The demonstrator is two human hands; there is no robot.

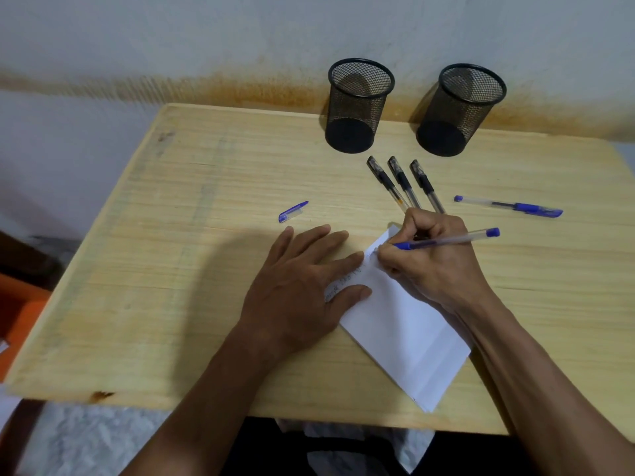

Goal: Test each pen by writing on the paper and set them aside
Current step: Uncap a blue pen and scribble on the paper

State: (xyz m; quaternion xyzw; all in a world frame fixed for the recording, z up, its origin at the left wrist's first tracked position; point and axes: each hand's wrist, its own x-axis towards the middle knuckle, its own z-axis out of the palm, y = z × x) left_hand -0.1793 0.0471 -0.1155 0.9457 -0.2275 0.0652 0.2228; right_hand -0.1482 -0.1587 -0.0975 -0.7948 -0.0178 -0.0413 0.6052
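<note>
A folded white paper [402,324] lies on the wooden table [171,235], with handwriting along its upper left edge. My right hand [429,259] grips an uncapped blue pen [446,240], its tip touching the paper's top corner. My left hand [302,286] lies flat, fingers spread, pressing on the paper's left edge. The pen's blue cap [292,211] lies apart to the left. Three black capped pens [402,182] lie side by side just beyond my right hand. A capped blue pen [508,206] lies to the right.
Two black mesh pen cups [357,108] [457,111] stand at the table's far edge against the wall; both look empty. An orange object [20,314] sits off the table's left side. The table's front edge is close to my body.
</note>
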